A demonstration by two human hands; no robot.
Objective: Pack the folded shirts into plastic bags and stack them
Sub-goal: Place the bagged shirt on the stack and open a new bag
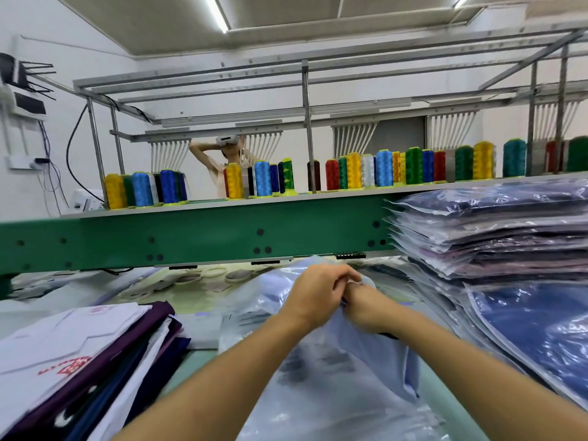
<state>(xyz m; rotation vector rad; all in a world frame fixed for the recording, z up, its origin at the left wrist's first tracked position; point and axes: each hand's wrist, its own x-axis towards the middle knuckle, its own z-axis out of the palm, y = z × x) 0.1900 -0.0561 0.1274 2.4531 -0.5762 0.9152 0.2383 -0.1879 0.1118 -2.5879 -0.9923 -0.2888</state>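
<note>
A light blue folded shirt (375,354) lies in front of me, partly inside a clear plastic bag (318,396). My left hand (318,294) and my right hand (362,302) meet at the shirt's far end, fingers curled and pinching the fabric and bag edge there. The right hand is partly hidden behind the left. A stack of bagged shirts (496,233) rises at the right, with a bagged dark blue shirt (541,326) leaning below it. Unbagged folded shirts (79,361), white, purple and navy, are piled at the left.
A green machine beam (191,240) crosses just beyond my hands, with rows of coloured thread cones (353,171) on top. Loose plastic bags and round hoops (219,273) lie under the beam. Another person (222,160) stands behind the machine.
</note>
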